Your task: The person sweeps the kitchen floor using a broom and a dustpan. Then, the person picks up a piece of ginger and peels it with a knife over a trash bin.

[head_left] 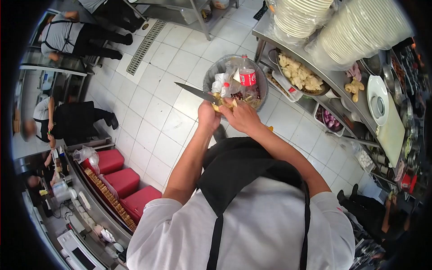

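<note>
A knife points up and left from between my hands. Its handle is hidden in my right hand, whose fingers are wrapped round it. Close beside it, my left hand is closed on a pale yellow piece of ginger, which lies near the heel of the blade. Both hands are above the near side of a lined waste bin. The bin holds a plastic bottle with a red label, bags and scraps.
A metal counter at right carries wrapped plate stacks and a white plate. Below are a bowl of peeled ginger and red onions. Red containers stand at lower left. Several co-workers are at the left and lower right.
</note>
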Demonstrator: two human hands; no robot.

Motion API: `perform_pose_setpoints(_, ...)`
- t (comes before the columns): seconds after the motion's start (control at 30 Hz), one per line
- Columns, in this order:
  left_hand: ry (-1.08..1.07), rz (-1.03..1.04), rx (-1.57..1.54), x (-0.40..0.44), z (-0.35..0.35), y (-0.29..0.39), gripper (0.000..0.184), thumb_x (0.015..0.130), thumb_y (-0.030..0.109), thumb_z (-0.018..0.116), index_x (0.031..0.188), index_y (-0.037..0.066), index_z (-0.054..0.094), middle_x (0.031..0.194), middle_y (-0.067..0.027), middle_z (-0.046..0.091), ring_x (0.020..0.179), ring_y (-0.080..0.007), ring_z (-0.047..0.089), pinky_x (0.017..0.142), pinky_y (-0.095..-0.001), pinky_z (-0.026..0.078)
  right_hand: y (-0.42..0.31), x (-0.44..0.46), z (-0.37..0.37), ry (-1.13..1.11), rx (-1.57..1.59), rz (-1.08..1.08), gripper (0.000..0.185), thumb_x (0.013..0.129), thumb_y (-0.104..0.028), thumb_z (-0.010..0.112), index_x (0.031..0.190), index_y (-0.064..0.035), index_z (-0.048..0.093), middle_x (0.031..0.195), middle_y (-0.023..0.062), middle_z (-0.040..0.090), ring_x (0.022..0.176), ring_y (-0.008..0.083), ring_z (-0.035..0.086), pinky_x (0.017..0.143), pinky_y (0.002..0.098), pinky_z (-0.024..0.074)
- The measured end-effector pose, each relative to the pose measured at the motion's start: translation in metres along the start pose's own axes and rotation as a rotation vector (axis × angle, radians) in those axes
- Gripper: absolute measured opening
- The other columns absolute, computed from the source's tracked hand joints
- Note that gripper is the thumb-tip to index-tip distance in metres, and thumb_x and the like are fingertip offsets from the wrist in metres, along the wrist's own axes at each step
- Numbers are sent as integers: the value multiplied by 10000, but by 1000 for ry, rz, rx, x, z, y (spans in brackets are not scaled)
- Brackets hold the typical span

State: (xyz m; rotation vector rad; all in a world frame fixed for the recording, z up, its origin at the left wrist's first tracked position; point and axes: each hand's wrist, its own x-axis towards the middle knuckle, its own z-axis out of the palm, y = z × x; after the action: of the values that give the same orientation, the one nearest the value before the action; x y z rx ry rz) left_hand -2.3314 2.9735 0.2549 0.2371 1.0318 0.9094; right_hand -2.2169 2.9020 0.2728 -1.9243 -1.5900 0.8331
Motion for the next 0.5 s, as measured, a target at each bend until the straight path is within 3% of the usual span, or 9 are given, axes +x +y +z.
perform_pose_setpoints(0.17,-39,-93,29,3,-12,14,332,1011,265,337,1045,31,569,886,-59,619,697,-126,562,471,-226,365,5,-7,-2,-4,-29,3,563,926,-527,419,1264,-101,563,1016,288,608,963,445,590,842,486,469)
perform_pose_setpoints(0.27,-115,-86,67,9,-24,15,321,1009,256,335,1031,36,567,857,-54,609,676,-125,551,453,-220,351,3,-6,4,37,-94,-11,445,924,-442,469,1211,-111,545,1022,246,610,953,436,579,809,488,468)
perform_pose_setpoints(0.37,-116,-78,118,12,-27,8,311,1008,258,345,1016,36,562,828,-48,594,636,-126,526,437,-220,339,-5,-1,-1,-28,-78,44,590,920,-547,403,1269,-94,551,988,281,621,951,449,601,838,496,478)
perform_pose_setpoints(0.5,-159,-110,177,2,-31,-11,329,1009,307,371,983,37,557,845,-62,587,605,-122,496,445,-229,369,14,28,8,-132,-36,210,580,930,-549,358,1216,-97,583,930,286,640,944,439,614,830,496,479)
